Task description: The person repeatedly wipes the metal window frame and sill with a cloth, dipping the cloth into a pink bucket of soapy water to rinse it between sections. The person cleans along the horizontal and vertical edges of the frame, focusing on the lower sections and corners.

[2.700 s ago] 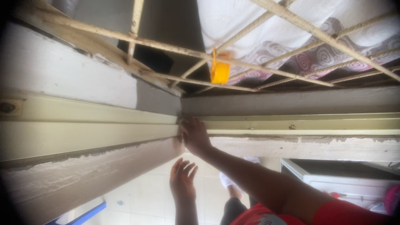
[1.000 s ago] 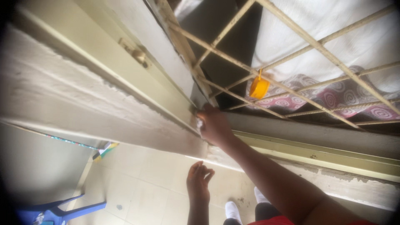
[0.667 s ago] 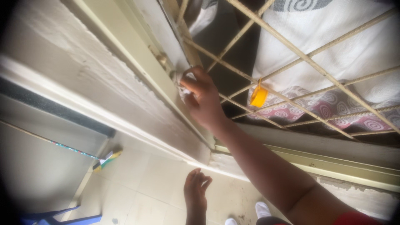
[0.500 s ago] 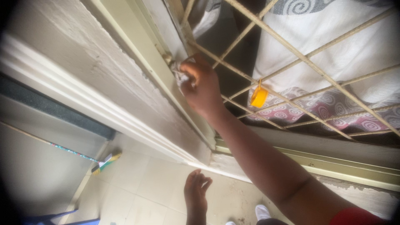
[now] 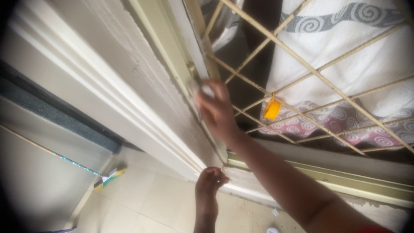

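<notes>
Cream-painted frame [image 5: 172, 64] with a metal grille [image 5: 310, 69] beside it. Right hand [image 5: 217, 110] is up against the frame's inner edge where the grille meets it, fingers curled over a small pale pad [image 5: 207, 90], maybe cloth or sandpaper, too blurred to tell which; it is pressed on the frame at a small fitting [image 5: 191, 69]. Left hand [image 5: 210, 183] hangs low near the frame's bottom corner, fingers loosely curled, holding nothing that I can see. Orange tag [image 5: 272, 108] hangs on a grille bar just right of the working hand. Patterned cloth [image 5: 345, 51] sits behind the bars. Risks as I judge them: knuckles scraping the bars when the stroke runs wide, the pad snagging on the fitting and slipping out, and a reach this high costing pressure control, so patchy coverage. Broom [image 5: 108, 177] lies on the floor below.
</notes>
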